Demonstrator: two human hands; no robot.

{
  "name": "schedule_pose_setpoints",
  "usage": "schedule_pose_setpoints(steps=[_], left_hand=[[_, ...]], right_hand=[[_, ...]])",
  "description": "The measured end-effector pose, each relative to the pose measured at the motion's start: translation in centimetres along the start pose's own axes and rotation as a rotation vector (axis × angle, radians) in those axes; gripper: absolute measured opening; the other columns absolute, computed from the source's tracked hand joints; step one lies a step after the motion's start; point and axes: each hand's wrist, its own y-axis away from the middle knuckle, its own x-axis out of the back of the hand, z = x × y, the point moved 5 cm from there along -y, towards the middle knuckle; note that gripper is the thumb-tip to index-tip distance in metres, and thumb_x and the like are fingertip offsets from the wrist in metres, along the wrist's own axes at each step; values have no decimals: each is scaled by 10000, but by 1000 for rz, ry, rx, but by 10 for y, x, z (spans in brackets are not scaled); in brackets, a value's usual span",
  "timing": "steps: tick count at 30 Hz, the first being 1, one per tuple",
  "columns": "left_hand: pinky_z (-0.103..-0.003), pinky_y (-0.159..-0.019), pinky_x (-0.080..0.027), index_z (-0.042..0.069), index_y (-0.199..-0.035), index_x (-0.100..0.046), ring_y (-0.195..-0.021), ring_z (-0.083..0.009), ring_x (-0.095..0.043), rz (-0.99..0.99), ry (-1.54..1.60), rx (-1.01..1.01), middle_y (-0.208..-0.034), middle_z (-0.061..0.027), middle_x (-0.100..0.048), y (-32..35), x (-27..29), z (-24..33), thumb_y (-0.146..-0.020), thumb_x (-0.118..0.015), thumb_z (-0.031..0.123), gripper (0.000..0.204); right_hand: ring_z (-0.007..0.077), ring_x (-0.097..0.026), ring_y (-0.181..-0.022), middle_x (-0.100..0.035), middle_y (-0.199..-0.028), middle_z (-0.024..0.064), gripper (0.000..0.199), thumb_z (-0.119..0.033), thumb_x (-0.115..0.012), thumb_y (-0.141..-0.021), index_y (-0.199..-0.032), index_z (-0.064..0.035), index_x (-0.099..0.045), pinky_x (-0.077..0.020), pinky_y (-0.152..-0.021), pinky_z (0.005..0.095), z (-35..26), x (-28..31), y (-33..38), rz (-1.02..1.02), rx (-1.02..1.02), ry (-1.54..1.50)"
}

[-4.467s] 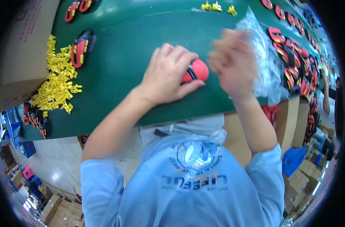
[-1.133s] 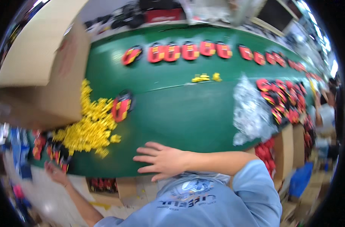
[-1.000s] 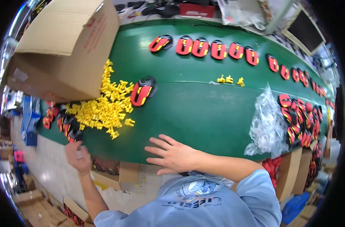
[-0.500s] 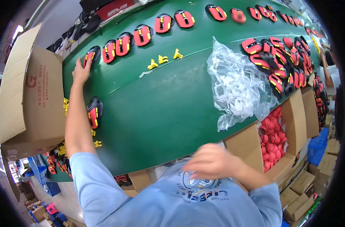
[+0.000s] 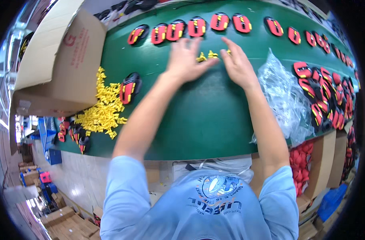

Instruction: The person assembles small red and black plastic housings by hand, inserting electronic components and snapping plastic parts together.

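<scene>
Both my hands reach far over the green table [image 5: 198,112]. My left hand [image 5: 185,60] lies flat with fingers spread, just left of a few small yellow clips [image 5: 209,55]. My right hand [image 5: 237,64] is beside them on the right, fingers stretched toward the clips. Neither hand visibly holds anything. Beyond the hands runs a row of red and black parts with yellow inserts [image 5: 190,30]. One more such part [image 5: 129,87] lies alone to the left.
An open cardboard box [image 5: 58,64] stands at the left, with a heap of yellow clips [image 5: 99,114] beside it. A crumpled clear plastic bag [image 5: 284,98] lies at the right, next to a pile of red and black parts [image 5: 324,104]. Boxes of red pieces [image 5: 304,158] sit below the table edge.
My left hand has come from the far-left row to the middle. My right hand has risen from near my chest. Both now flank the small yellow clips.
</scene>
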Motion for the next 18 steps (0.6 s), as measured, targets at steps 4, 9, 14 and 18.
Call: schedule_pose_setpoints(steps=[4, 9, 14, 18], left_hand=[[-536, -953, -455, 137, -1282, -679, -1201, -390, -553, -7, -29, 27, -1216, -233, -610, -8, -21, 34, -804, -673, 740, 770], [-522, -791, -564, 78, -993, -688, -907, -398, -690, -6, 178, -113, -1006, -213, -652, -20, -54, 43, -910, -652, 423, 356], [-485, -727, -578, 73, -845, -700, -785, -368, -706, 23, 190, -83, -871, -169, -697, -22, -49, 25, -961, -598, 357, 324], [-467, -694, -571, 76, -789, -695, -758, -353, -698, 213, 263, -30, -820, -148, -702, -23, -17, 8, -978, -582, 324, 331]], right_hand=[[264, -525, -1348, -402, -1564, 129, 502, -215, -533, -1073, -1541, -76, -415, -493, -1060, 381, 24, 0, 18, 153, -361, -725], [266, -512, -1347, -416, -1536, 185, 501, -238, -472, -1111, -1562, -53, -353, -428, -1137, 400, 21, 12, 29, 276, -530, -932], [248, -503, -1345, -481, -1500, 174, 506, -284, -462, -1121, -1563, -58, -362, -392, -1157, 374, 6, 0, 27, 141, -452, -741], [235, -524, -1311, -520, -1469, 160, 483, -299, -480, -1117, -1530, -54, -430, -412, -1130, 357, 19, 2, 25, 126, -471, -782]])
